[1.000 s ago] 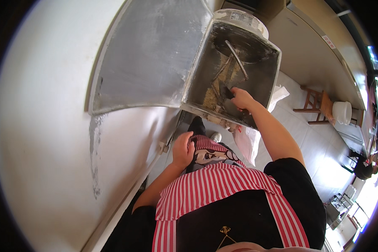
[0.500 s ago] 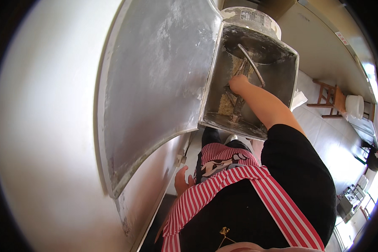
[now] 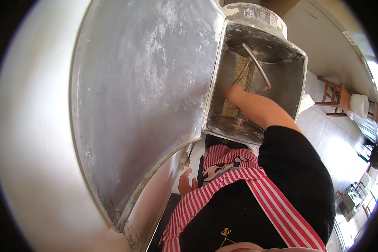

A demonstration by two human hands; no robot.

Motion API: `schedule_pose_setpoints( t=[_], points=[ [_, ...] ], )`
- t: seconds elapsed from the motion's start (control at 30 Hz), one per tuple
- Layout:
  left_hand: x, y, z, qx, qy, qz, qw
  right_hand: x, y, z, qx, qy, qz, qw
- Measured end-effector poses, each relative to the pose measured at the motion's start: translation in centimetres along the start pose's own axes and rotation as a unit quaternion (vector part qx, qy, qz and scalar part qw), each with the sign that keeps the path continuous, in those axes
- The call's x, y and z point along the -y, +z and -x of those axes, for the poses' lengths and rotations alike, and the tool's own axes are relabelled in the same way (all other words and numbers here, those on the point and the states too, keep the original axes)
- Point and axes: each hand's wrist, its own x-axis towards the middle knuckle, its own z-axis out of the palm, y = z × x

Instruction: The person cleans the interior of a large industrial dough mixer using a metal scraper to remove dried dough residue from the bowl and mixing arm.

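My right hand [image 3: 235, 93] reaches down into the metal tub of a dough mixer [image 3: 292, 80]. It is beside the mixer's central shaft and bent metal stirring bar [image 3: 258, 67]. Its fingers are hidden below the back of the hand, so what they touch does not show. Pale yellowish, crumbly dough [image 3: 231, 110] lies in the tub's bottom, partly covered by the hand and shaft. My left hand [image 3: 186, 182] hangs low at my side, by the striped apron [image 3: 229, 159]. It holds nothing visible, and its fingers are apart.
The mixer's large, flour-dusted metal lid [image 3: 147, 92] stands raised on the left, close to a white wall [image 3: 33, 126]. At the right are a wooden stool [image 3: 338, 98] and a white bucket [image 3: 359, 105] on a tiled floor [image 3: 323, 130]. A pale cabinet panel [image 3: 319, 46] borders the mixer.
My right hand has moved slightly lower and nearer the tub's left side. The view has shifted, so the lid appears larger. My left hand stays low at my side.
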Motion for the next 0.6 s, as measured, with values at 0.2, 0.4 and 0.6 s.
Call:
schedule_pose_setpoints(
  t=[0.2,0.4,0.6],
  points=[
    [-0.1,0.8,-0.8,0.009,0.010,0.027,1.000,-3.3,-4.0,0.6,-0.096,-0.080,0.089,0.988],
    [-1.9,0.7,-2.0,0.027,-0.007,0.024,0.999,-0.7,1.8,2.1,-0.028,-0.036,0.004,0.999],
    [-2.8,0.9,-2.5,0.034,0.003,0.009,0.999,-3.5,-0.4,7.0,-0.153,-0.042,-0.049,0.986]
  ],
)
